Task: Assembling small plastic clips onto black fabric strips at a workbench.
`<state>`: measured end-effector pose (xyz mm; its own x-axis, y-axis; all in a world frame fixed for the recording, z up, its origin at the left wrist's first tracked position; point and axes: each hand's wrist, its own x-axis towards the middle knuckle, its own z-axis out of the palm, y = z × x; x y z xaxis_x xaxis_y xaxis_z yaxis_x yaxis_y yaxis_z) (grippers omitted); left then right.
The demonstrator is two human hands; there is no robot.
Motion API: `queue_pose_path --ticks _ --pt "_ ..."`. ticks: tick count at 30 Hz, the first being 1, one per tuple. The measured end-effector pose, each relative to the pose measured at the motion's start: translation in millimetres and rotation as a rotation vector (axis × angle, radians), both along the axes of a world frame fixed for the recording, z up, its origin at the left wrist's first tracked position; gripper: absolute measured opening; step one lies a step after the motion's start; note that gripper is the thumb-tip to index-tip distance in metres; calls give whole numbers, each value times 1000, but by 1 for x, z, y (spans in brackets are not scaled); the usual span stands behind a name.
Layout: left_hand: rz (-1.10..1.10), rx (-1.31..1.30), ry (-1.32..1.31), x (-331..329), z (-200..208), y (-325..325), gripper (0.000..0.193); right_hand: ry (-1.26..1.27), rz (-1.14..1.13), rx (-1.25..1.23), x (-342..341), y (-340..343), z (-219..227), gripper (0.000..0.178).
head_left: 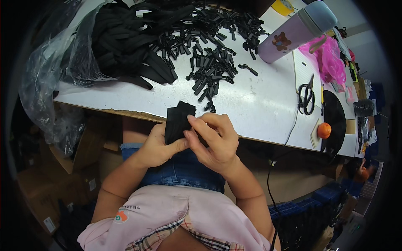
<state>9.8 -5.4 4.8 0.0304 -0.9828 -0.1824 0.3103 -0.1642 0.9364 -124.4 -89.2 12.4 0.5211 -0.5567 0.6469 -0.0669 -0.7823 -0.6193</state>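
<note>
Above my lap, just in front of the table edge, my left hand [153,146] is closed on a small bundle of black fabric strips [177,122], its thumb across the lower end. The strips stand up from the hand, with slightly uneven top ends. My right hand [217,141] has its thumb and index finger pinched at the bundle's right edge, touching the fabric. Small black plastic zipper-pull-like pieces [211,65] lie in a loose pile on the table beyond. To their left, a heap of black straps [121,42] spills out of a clear plastic bag [46,79].
On the white table [259,108] stand a lilac bottle [289,35], black scissors [307,98], an orange fruit [324,130] and a pink plastic bag [328,62]. Cardboard boxes [42,194] are at the lower left. A dark cable [270,180] hangs off the table edge. Another person [363,172] is far right.
</note>
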Motion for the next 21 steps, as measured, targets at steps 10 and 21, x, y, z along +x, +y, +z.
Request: queue_pose_path --ticks 10,21 --pt "194 -148 171 -13 -3 1 15 -211 319 1001 -19 15 -8 4" --pt "158 -120 215 -19 -6 1 16 -92 154 807 -22 7 -14 11"
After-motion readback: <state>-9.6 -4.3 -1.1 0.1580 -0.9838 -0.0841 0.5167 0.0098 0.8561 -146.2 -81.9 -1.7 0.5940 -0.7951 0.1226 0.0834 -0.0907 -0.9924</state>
